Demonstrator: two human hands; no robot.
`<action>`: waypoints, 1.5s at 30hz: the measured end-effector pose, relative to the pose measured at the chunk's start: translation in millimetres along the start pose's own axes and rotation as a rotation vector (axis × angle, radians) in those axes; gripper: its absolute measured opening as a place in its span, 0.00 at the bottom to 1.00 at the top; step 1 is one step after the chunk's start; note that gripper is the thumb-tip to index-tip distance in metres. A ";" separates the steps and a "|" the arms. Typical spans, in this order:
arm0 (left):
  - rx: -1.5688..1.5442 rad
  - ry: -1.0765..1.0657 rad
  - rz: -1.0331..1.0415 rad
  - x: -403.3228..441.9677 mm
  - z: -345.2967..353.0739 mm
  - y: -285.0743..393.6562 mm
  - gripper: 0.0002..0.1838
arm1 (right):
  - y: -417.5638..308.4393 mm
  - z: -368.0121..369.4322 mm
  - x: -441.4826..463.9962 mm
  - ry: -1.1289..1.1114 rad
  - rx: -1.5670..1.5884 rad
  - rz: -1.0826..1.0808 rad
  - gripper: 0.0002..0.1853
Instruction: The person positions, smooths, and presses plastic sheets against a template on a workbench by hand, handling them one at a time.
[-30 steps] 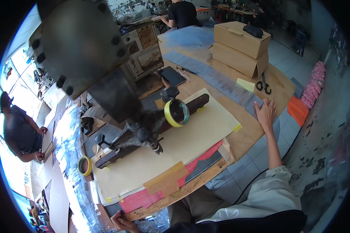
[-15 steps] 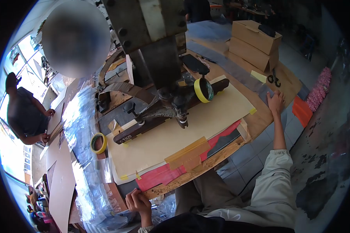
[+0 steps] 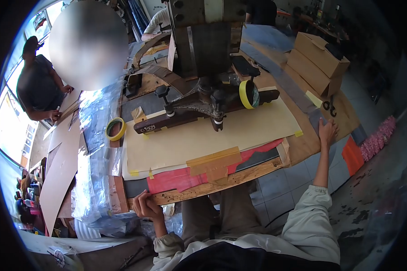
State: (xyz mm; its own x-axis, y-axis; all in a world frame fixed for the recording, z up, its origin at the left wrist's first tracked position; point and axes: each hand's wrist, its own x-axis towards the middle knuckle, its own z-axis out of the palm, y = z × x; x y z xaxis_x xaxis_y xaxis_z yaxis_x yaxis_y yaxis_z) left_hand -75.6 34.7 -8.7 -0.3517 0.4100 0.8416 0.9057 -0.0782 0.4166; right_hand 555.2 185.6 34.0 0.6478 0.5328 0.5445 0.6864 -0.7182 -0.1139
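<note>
My left hand (image 3: 147, 206) is at the table's front left corner, its fingers curled in beside the wooden edge (image 3: 181, 195); nothing shows in them. Over at the right side, my right hand (image 3: 328, 131) grips the edge of the brown-covered table (image 3: 314, 147), near a pair of scissors (image 3: 328, 107). Between my hands lies a cream sheet (image 3: 203, 147), held by bits of yellow tape, with brown tape (image 3: 214, 161) along its front. Red material (image 3: 176, 180) shows below it. Across the sheet runs a dark bar (image 3: 167, 125) under a metal press head (image 3: 205, 97).
A yellow tape roll (image 3: 116, 129) lies left of the sheet; another tape roll (image 3: 249, 94) hangs on the press. Cardboard boxes (image 3: 319, 63) stand at back right. Plastic film (image 3: 92, 158) covers the left side. A person (image 3: 40, 86) works at far left. A pink duster (image 3: 377, 139) is at right.
The view has shifted, so the table sits higher and more of my clothing shows. My left hand stays by the front corner, and my right hand stays at the right edge.
</note>
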 end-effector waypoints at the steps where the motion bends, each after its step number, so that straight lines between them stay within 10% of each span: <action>1: -0.015 -0.013 -0.009 1.0 -1.1 1.0 0.10 | 0.0 -2.7 -0.8 -0.013 -0.012 0.007 0.28; 17: -0.004 0.001 0.038 0.1 0.3 -1.4 0.12 | -3.8 -53.1 -81.6 -0.061 -0.006 0.108 0.25; 26: 0.002 0.024 0.061 -0.5 0.3 -3.4 0.09 | -42.1 -64.3 -21.2 0.251 -0.093 -0.236 0.22; 31: -0.015 0.060 0.046 -1.0 2.9 -2.9 0.09 | -39.9 -33.8 -6.1 -0.014 -0.049 -0.266 0.23; 42: -0.015 0.076 0.058 -2.5 4.5 -5.2 0.09 | 181.6 104.9 -65.3 0.095 0.637 0.464 0.39; 45: -0.019 0.076 0.072 -3.0 3.8 -7.6 0.09 | 187.1 110.0 -131.9 -0.256 1.126 1.061 0.46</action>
State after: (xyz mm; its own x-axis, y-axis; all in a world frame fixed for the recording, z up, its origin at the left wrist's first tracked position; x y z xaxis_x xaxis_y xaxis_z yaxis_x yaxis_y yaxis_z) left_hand -80.5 37.5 -15.8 -0.3039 0.3324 0.8928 0.9247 -0.1227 0.3604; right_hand 634.5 30.2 -150.6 0.9331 0.1629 -0.3205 -0.2931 -0.1716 -0.9406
